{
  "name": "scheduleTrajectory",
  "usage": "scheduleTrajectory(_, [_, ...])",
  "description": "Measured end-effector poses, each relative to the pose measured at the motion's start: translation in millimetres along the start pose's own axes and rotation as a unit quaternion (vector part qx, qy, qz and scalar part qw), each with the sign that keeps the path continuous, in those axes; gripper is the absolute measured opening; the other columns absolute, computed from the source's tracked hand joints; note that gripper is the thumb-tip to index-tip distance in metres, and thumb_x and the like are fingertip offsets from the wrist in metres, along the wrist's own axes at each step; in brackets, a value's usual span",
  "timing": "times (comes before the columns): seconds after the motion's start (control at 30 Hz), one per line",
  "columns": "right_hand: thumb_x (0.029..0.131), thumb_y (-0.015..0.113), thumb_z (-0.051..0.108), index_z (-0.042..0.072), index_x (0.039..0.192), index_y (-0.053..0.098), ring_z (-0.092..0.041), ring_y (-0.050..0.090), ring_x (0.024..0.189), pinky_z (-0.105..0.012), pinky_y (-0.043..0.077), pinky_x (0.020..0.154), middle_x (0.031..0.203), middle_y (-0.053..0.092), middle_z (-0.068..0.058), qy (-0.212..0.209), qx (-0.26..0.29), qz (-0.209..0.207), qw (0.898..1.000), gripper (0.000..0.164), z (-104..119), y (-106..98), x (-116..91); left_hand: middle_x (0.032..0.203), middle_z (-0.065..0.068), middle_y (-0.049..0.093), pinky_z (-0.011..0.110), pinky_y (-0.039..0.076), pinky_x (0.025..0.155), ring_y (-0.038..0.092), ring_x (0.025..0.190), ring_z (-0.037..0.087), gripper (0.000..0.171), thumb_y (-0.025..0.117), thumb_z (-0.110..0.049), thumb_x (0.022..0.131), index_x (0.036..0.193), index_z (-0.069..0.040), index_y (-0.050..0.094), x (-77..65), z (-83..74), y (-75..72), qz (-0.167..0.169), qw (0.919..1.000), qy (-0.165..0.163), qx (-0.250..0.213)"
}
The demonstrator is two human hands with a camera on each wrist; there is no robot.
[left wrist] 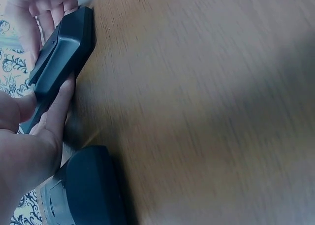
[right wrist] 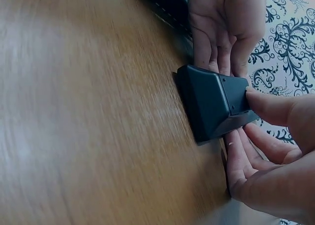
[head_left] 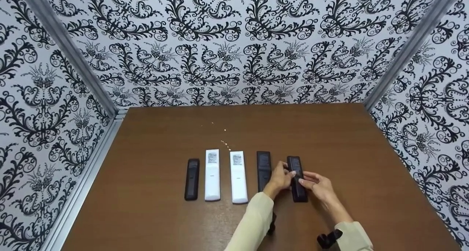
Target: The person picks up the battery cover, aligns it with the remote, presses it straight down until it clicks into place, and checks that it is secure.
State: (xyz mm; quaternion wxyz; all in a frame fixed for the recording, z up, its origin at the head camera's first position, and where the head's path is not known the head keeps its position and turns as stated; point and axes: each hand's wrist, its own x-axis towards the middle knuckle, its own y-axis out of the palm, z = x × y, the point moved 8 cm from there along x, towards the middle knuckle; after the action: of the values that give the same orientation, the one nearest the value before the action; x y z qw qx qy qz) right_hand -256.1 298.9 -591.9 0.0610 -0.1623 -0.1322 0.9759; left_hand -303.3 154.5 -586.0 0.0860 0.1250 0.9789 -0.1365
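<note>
A black remote control (head_left: 297,179) lies back side up at the right end of a row, held from both sides. My left hand (head_left: 280,177) grips its left edge, thumb on top and fingers along the side. From the right, my right hand (head_left: 320,187) pinches the opposite edge between thumb and fingers. In the left wrist view the remote (left wrist: 64,48) shows a raised, sloped back, and the right wrist view shows its thick end (right wrist: 202,102) close over the table. Another black remote (head_left: 263,166) lies just left, partly hidden by my left hand.
Two white remotes (head_left: 212,177) with printed labels lie side by side further left, and a smaller black remote (head_left: 192,179) ends the row. Brown wooden table (head_left: 154,133) extends around them. Patterned walls (head_left: 220,60) with grey metal posts (head_left: 399,64) enclose the back and sides.
</note>
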Motion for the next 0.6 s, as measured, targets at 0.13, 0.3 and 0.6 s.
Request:
scheduleTrajectory(0.13, [0.093,0.071,0.013,-0.005,0.141,0.050,-0.020,0.065,0.113,-0.020,0.053,0.086,0.139,0.055,-0.030,-0.002,-0.003,0.005,1.000,0.055,1.0,-0.1,-1.8,0.108,0.022,0.069,0.036,0.060,0.074,0.067,0.095,0.026,0.025,0.064,-0.008,0.097,0.116,-0.002,0.051,1.3,-0.2,0.4,-0.003,0.9999,0.010,0.011])
scheduleTrajectory(0.3, [0.093,0.070,0.011,-0.004,0.142,0.050,-0.023,0.063,0.116,-0.022,0.053,0.088,0.140,0.054,-0.031,0.000,-0.001,0.005,1.000,0.055,2.6,1.0,-1.3,0.106,0.023,0.069,0.036,0.059,0.080,0.068,0.096,0.027,0.024,0.064,-0.008,0.096,0.115,0.000,0.051,2.9,-0.8,-0.5,-0.006,0.9995,0.023,0.022])
scheduleTrajectory(0.6, [0.092,0.069,0.007,-0.007,0.142,0.047,-0.025,0.064,0.117,-0.014,0.050,0.084,0.140,0.053,-0.032,-0.005,0.004,0.002,1.000,0.056,-0.7,2.2,-2.1,0.102,0.012,0.064,0.034,0.058,0.055,0.063,0.077,0.018,0.023,0.063,-0.009,0.098,0.117,-0.006,0.050,1.7,5.9,3.8,0.001,0.9996,-0.025,-0.013])
